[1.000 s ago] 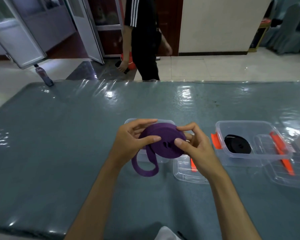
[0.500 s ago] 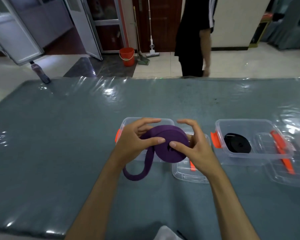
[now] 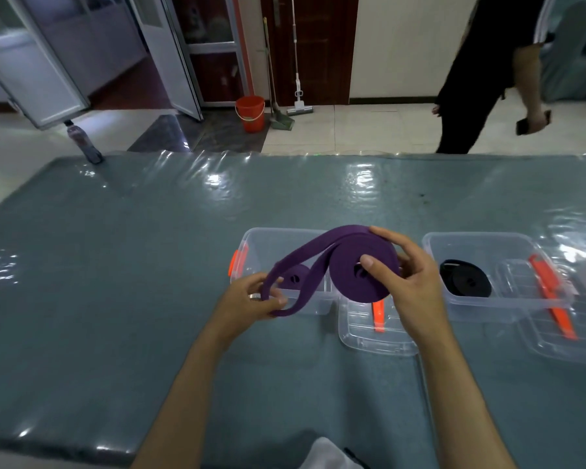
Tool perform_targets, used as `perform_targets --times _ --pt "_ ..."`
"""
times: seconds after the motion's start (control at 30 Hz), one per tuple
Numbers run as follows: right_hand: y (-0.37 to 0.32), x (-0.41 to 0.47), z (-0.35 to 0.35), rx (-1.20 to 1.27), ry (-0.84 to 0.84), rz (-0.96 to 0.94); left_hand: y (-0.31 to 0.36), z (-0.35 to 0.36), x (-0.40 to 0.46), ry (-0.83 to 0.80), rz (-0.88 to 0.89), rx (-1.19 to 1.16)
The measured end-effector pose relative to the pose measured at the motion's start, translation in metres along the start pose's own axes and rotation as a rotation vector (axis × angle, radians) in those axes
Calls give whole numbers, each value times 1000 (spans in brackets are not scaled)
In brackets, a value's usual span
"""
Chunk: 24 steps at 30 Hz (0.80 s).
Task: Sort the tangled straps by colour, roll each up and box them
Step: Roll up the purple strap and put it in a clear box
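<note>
Over table (image 3: pixel 115 265): strap roll (image 3: pixel 359 275) (purple) in right grip (image 3: pixel 410 289)

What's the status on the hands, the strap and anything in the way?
Right hand grips purple roll; left hand pinches its loose tail. Roll unfinished, above left box. Nothing blocking.

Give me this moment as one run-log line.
step: rolling | right hand: grips purple roll | left hand: holds loose tail | left box: one purple roll inside | right box: black roll
</note>
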State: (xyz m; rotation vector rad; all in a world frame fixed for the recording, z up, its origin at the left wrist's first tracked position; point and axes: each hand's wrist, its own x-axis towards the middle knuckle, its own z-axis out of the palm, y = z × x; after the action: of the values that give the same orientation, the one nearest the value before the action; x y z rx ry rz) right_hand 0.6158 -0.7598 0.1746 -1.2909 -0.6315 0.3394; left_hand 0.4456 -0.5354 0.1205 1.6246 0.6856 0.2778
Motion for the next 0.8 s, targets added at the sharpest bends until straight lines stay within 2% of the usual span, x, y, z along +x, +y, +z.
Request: perform_targets --times 0.13,0.2,0.3,0.43,0.5,0.57,0.63,0.73,0.8 --pt "-1 -5 -5 -23 44 -8 -6 5 0 272 -41 -253" --pt "0 -7 -10 -46 73 -17 -6 4 -1 328 -11 -339" --pt "6 -10 -15 -75 108 -17 -1 1 -2 288 16 -439" --pt "22 -16 -11 -154 167 -3 10 -2 -6 68 -12 -677" --pt "27 -20 -13 -151 210 10 10 -9 -11 -14 -25 -725" --pt "28 -24 -16 -137 209 20 8 -14 -16 -54 -49 -630" --pt "27 -27 -19 -135 178 17 4 -16 -20 -46 -96 -437" --pt "23 -29 -17 -118 119 1 -5 -14 -21 16 -222 -215" --pt "21 -31 -14 -119 58 -13 -5 -10 -20 100 -208 -86"
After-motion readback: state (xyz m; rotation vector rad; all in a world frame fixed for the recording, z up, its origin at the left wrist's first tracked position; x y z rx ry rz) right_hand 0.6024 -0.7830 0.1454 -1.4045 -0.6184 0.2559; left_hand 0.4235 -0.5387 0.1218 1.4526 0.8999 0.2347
